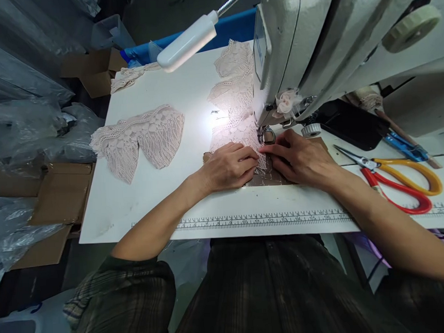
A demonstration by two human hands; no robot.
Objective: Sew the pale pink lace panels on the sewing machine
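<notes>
Pale pink lace [232,133] mid-frame, right edge close by the presser foot [268,135] of the sewing machine [281,43]. Left hand [230,167] palm down over it, fingers bent; right hand [298,158] forefinger at its edge. Grip: can't tell, either one. Work seems under way, stitched length unreadable. Second lace piece [157,134], tabletop [154,203] left: finished or waiting, unclear. Scissors [369,164] far right.

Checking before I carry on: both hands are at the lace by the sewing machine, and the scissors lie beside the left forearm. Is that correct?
Not quite: the scissors lie beside the right forearm, as the head view shows. The rest holds: the left hand and right hand are both at the lace by the sewing machine.
</notes>
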